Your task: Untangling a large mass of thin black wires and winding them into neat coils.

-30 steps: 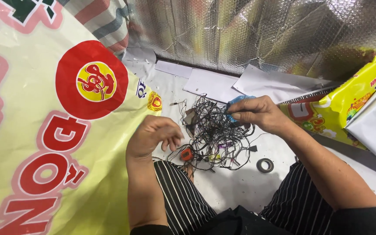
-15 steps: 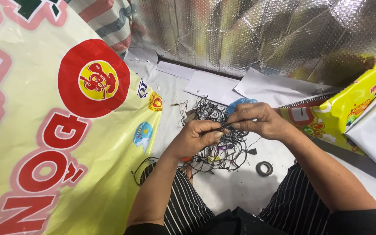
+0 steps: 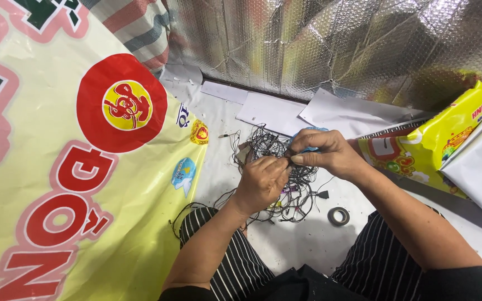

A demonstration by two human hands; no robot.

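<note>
A tangle of thin black wires lies on the pale floor between my knees. My left hand and my right hand meet just above it, fingertips pinched together on a thin wire pulled up from the tangle. My right hand also covers a small blue object, mostly hidden under the fingers. A small roll of black tape rests on the floor to the right of the tangle.
A large yellow printed plastic sheet fills the left side. A yellow packet and white sheets lie at the right and back. Silver bubble foil lines the wall behind. My striped trouser legs frame the floor.
My left hand rose from the floor at the left of the tangle and joined my right hand on the wire. The right hand stayed nearly in place.
</note>
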